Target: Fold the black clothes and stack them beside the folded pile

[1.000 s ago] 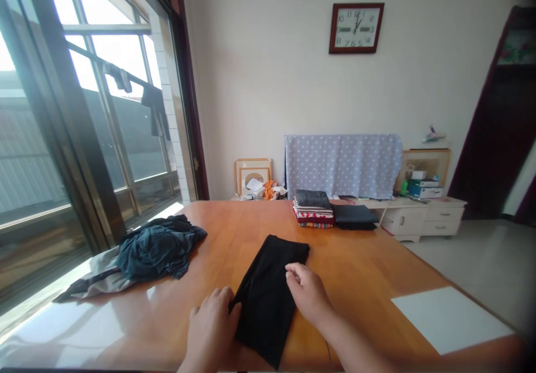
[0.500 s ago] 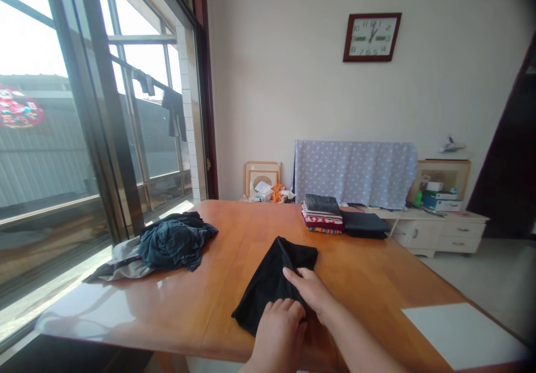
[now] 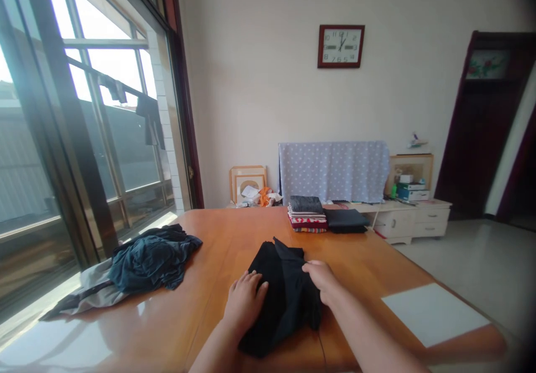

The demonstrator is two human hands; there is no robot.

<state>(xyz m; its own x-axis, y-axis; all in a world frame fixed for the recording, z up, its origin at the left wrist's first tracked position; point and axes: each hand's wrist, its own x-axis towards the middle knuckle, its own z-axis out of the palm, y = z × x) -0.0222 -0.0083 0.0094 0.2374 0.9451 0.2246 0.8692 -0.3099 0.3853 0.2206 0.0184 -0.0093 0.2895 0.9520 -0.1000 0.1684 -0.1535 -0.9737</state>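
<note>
Cloth, black, on the worktop before you — your hands have parted: left hand spread on its left side, right hand pinching a raised flap. Layers look loose, unsettled.

The left hand and right hand are bare; behind each, a bare forearm widens smoothly away from the hand.

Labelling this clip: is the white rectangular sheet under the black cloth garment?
No, the white rectangular sheet lies apart, right of the black cloth garment.
</note>
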